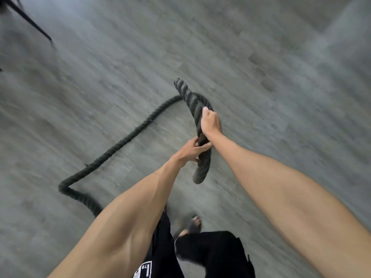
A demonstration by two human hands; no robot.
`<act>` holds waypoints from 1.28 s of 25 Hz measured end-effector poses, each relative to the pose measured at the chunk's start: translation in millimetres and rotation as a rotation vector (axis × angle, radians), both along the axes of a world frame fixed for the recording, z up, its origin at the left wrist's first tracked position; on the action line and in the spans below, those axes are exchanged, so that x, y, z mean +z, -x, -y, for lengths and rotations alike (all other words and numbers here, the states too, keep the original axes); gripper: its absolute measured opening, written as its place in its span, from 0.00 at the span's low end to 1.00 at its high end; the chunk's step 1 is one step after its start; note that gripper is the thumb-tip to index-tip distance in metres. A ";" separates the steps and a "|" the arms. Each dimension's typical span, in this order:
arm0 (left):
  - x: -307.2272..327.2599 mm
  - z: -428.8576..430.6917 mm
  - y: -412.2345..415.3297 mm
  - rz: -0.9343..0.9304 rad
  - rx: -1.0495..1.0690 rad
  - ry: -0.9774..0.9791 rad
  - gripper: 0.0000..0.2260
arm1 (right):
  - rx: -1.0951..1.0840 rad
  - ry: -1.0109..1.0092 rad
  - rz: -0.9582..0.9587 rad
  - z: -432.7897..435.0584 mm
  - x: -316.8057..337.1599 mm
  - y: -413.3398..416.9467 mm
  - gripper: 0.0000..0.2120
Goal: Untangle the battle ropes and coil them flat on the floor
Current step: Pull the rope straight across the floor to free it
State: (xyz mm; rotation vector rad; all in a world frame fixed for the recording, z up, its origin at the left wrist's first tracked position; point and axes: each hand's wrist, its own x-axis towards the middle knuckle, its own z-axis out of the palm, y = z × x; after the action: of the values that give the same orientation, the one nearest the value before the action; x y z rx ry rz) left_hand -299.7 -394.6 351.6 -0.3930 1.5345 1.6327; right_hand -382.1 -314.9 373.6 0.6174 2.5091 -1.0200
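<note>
Near the centre of the frame both hands grip a thick, dark, twisted rope (192, 101) held up off the floor (261, 57). The right hand (210, 123) is closed around the rope from the right side, thumb pointing up along it toward the upper end, which sticks up just above centre. The left hand (192, 150) sits just below and touches the right wrist; its fingers wrap around the same stretch of rope. Below the left hand a short piece hangs down and ends in a blunt tip at about mid-frame.

Behind the raised part, the rope drops to the floor and runs down and left in a long diagonal line. At the lower left it makes a sharp bend and turns back toward the bottom centre, where it passes out of sight behind the left forearm. Whether the held piece is folded double cannot be told.

The floor is grey wood-look plank, blurred by motion. At the bottom centre there are black shorts (216, 255) with a white label, and a foot in a grey slide sandal (192, 225) stands on the floor between the forearms. In the upper left corner thin black metal legs (30, 21) slant down to the floor.
</note>
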 end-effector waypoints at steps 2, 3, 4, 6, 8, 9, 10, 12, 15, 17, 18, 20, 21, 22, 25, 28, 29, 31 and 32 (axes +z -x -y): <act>15.8 -19.3 64.9 -0.005 0.082 0.110 0.17 | -0.047 0.067 0.042 -46.4 4.3 27.4 0.20; 26.3 -30.9 101.3 -0.004 0.131 0.145 0.19 | -0.023 0.093 0.083 -69.6 4.1 36.0 0.20; 32.6 -41.5 140.1 -0.004 0.184 0.172 0.22 | 0.039 0.118 0.147 -89.0 4.8 41.1 0.21; 51.8 -66.8 220.3 0.002 0.316 0.225 0.28 | 0.253 0.192 0.306 -122.2 11.8 62.7 0.22; 64.2 -89.0 285.5 0.008 0.439 0.290 0.31 | 0.339 0.317 0.381 -148.9 28.9 105.0 0.31; 73.9 -101.8 312.7 0.022 0.500 0.324 0.31 | 0.348 0.362 0.360 -164.0 33.9 132.5 0.31; 86.7 -117.3 342.0 0.019 0.567 0.344 0.31 | 0.362 0.386 0.318 -182.0 43.4 167.4 0.27; 109.4 -141.1 386.3 0.012 0.696 0.280 0.27 | 0.343 0.377 0.214 -215.7 54.6 231.2 0.21; 126.5 -178.9 438.7 0.012 0.661 0.238 0.24 | 0.272 0.351 0.081 -246.3 82.3 341.6 0.21; 118.2 -207.7 464.8 0.039 0.519 0.277 0.22 | 0.289 0.285 -0.002 -254.1 95.7 417.0 0.25; 109.2 -221.7 477.4 0.056 0.451 0.276 0.22 | 0.325 0.250 -0.038 -256.6 95.8 456.2 0.26; 93.8 -251.7 501.8 0.098 0.315 0.203 0.25 | 0.411 0.171 -0.039 -257.6 88.0 526.2 0.29; 89.3 -267.0 515.9 0.120 0.263 0.131 0.27 | 0.457 0.114 -0.016 -258.5 81.8 557.2 0.30; 82.9 -280.2 532.8 0.134 0.244 0.075 0.30 | 0.495 0.064 0.011 -260.8 74.6 586.5 0.32; 76.7 -318.2 596.4 0.154 0.335 -0.031 0.36 | 0.595 -0.003 0.094 -267.8 58.5 663.7 0.36; 85.3 -344.6 665.8 0.107 0.566 -0.042 0.37 | 0.640 -0.020 0.108 -259.2 59.7 733.6 0.37; 91.7 -354.4 685.1 0.088 0.664 -0.080 0.38 | 0.658 -0.021 0.113 -255.5 65.8 752.1 0.36; 103.9 -365.9 732.8 0.125 0.907 -0.110 0.43 | 0.670 0.014 0.168 -236.0 80.7 797.4 0.34; 108.5 -363.7 753.4 0.130 1.039 -0.145 0.41 | 0.648 0.048 0.194 -227.9 86.2 816.5 0.34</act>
State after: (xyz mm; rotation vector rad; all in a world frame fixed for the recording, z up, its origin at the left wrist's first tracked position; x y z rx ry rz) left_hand -1053.1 -30.9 460.1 -1.3399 1.1304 2.3900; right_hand -1198.6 -87.0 459.8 -0.1174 2.2563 -0.7250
